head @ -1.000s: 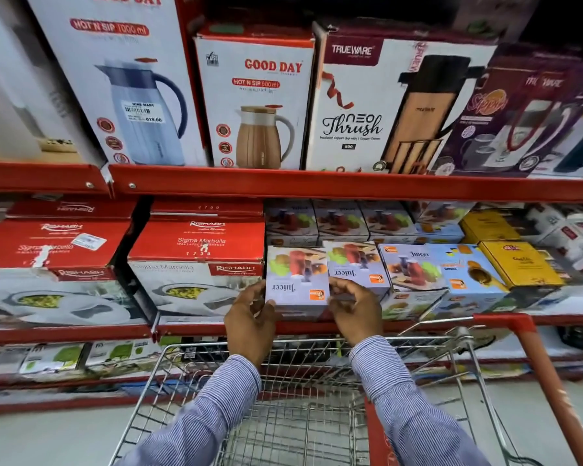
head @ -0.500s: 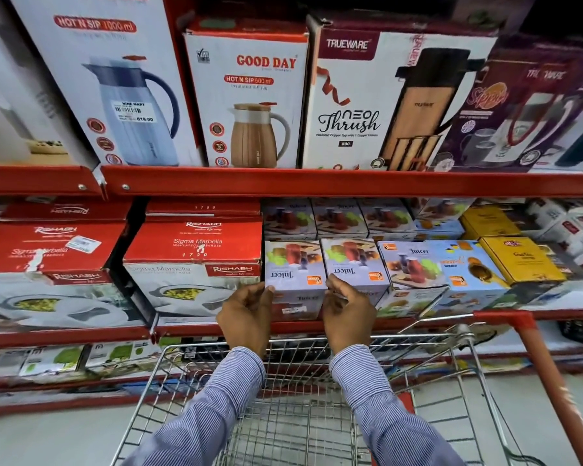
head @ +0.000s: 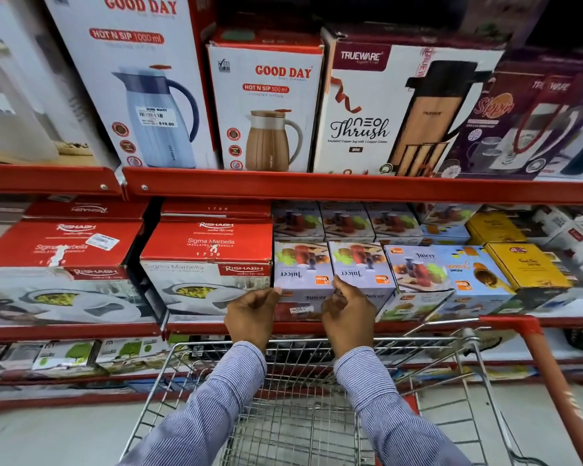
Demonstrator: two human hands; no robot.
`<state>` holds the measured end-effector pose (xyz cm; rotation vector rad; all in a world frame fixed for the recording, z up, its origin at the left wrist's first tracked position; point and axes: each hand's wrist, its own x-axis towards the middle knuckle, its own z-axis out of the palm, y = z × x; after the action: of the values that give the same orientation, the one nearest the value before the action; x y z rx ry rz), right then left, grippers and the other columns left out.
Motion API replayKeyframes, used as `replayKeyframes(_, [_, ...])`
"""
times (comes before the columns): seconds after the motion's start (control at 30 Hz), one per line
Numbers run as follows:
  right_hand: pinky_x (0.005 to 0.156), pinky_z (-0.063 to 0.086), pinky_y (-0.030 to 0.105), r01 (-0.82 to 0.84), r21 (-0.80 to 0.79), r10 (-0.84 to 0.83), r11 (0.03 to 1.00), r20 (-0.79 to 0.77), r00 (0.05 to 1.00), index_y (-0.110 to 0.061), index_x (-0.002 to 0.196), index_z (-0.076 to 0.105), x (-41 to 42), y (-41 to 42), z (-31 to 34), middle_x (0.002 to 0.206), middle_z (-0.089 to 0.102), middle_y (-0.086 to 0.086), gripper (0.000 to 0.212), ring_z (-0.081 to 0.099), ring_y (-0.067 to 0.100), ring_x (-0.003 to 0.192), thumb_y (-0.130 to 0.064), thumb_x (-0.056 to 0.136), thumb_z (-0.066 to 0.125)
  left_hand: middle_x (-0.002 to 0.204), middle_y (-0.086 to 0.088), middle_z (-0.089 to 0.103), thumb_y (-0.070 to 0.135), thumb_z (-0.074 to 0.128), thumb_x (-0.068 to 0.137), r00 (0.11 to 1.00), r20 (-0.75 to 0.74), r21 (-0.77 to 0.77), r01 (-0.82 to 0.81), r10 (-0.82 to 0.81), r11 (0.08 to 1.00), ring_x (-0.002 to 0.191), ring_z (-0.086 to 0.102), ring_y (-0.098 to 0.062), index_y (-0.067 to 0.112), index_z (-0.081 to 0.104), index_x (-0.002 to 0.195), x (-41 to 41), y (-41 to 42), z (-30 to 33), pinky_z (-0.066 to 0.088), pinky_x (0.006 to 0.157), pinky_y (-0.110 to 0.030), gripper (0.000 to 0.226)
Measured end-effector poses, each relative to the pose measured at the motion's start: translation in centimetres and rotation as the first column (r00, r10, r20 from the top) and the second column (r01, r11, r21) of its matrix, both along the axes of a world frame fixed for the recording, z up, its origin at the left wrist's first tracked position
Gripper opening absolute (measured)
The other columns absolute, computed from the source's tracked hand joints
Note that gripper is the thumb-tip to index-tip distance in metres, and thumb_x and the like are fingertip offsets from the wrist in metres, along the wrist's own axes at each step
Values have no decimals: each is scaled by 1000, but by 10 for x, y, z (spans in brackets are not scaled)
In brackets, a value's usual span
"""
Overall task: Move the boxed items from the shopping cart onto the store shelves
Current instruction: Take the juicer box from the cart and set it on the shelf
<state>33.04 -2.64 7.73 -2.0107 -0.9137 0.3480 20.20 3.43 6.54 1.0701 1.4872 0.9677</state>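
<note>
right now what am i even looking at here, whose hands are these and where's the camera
The camera sits on a person's head, looking forward and down, so the arms in striped sleeves are their own. No robot is involved. The left hand and right hand are at the two sides of a lavender Juicer box on the middle red shelf, fingers curled at its front corners; it rests on the shelf, so whether they grip it is unclear. Red Rishabh casserole boxes stand to its left, jug boxes above. Below is a wire shopping cart, apparently empty.
</note>
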Motion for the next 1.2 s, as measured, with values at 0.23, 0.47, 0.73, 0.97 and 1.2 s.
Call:
replayKeyframes(0.23, [100,48,32,-34,-87,51,996,191,980,-16,130,54,9,7,13,124,64,4,56,59,21,113,-17,76,68,94,-1,80,29,80,78,999,26,-25,45,-44,999,90,73,-16,14,79,100,-9,-1,4,55,99,-41,27])
replayKeyframes(0.47, [117,24,44,-347,-661,664,665,311,679,-17,149,12,62,59,53,157,22,9,113,19,29,145,-47,63,79,80,6,73,33,81,76,998,33,-19,47,-46,999,66,58,13,13,80,96,-5,0,6,42,63,-6,28])
replayKeyframes(0.73, [115,30,41,-378,-781,796,497,237,557,-18,147,17,81,88,61,157,26,8,128,30,29,141,-63,46,80,84,2,80,40,81,75,999,-44,-14,31,-31,999,67,62,5,15,82,90,-2,7,3,49,75,-14,29])
replayKeyframes(0.97, [113,31,39,-388,-749,788,537,281,548,-18,146,21,82,86,58,154,29,8,127,31,29,139,-62,44,81,80,2,79,36,81,75,998,-54,-5,27,-27,1000,66,65,3,15,81,88,-1,8,1,52,70,-14,25])
replayKeyframes(1.2, [112,33,39,-374,-733,772,568,316,552,-17,147,20,77,82,57,154,28,8,122,29,28,140,-54,49,83,82,0,80,36,82,75,999,-27,-12,32,-32,999,76,72,-9,15,82,87,-2,8,3,58,88,-30,24])
